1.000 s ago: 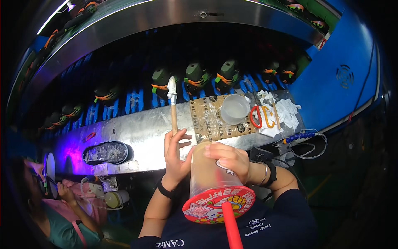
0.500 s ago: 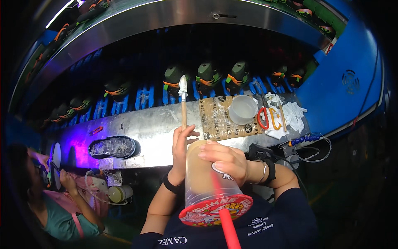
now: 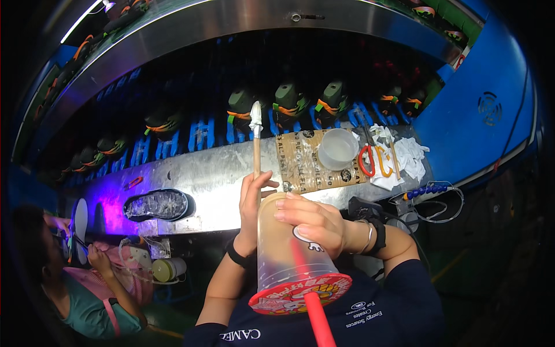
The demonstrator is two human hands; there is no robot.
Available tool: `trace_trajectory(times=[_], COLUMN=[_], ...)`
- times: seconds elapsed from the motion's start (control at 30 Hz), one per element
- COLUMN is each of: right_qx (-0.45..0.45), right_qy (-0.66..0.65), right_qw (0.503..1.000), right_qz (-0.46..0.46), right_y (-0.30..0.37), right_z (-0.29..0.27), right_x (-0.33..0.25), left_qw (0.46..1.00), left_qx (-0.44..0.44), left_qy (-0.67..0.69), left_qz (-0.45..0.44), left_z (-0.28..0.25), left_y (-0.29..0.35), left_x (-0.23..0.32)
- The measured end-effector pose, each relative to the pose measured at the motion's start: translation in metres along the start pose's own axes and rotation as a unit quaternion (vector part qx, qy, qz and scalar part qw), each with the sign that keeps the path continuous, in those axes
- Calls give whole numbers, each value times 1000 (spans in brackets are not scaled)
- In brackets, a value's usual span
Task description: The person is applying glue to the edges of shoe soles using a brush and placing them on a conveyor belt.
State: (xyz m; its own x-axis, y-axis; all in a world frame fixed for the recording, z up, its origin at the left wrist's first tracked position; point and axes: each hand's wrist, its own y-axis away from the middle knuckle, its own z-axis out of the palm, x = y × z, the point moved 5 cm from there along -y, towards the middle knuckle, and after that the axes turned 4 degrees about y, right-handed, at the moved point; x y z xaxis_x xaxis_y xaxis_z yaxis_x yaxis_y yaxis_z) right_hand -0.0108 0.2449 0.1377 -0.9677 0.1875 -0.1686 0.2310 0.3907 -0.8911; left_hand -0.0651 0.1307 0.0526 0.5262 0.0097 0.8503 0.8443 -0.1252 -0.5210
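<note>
Close in front of me my right hand (image 3: 317, 224) is wrapped round a tall clear plastic drink cup (image 3: 292, 272). The cup has a light brown drink inside, a red printed lid (image 3: 300, 294) and a thick red straw (image 3: 319, 318) that points toward me. Just left of the cup, my left hand (image 3: 252, 202) grips an upright brush (image 3: 256, 151) by the lower end of its wooden handle. White material covers the brush's tip. The cup hides part of the left hand.
On the metal bench (image 3: 222, 173) lie a dark shoe sole (image 3: 157, 205), a cardboard sheet (image 3: 298, 165), a translucent tub (image 3: 338, 149), red-handled scissors (image 3: 366, 162) and white crumpled tissue (image 3: 411, 159). Shoes (image 3: 291, 104) line the rack behind. A co-worker (image 3: 87, 301) holding a shoe sits at left.
My hands, the cup and the brush stay almost in place. At left, the co-worker's hand has moved slightly and the shoe there has tilted. The view has shifted slightly.
</note>
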Motion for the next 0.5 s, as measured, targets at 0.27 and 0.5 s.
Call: trace_trajectory(times=[0.27, 0.5], right_qx=[-19, -24], right_qy=[-12, -28], right_qw=[1000, 999], right_qz=[6, 6], right_y=[6, 10], right_z=[4, 9], right_x=[-1, 0], left_qw=[999, 999], left_qx=[12, 14], left_qy=[19, 18], left_qz=[-40, -43], left_z=[1, 0], left_y=[2, 1], left_x=[-10, -10])
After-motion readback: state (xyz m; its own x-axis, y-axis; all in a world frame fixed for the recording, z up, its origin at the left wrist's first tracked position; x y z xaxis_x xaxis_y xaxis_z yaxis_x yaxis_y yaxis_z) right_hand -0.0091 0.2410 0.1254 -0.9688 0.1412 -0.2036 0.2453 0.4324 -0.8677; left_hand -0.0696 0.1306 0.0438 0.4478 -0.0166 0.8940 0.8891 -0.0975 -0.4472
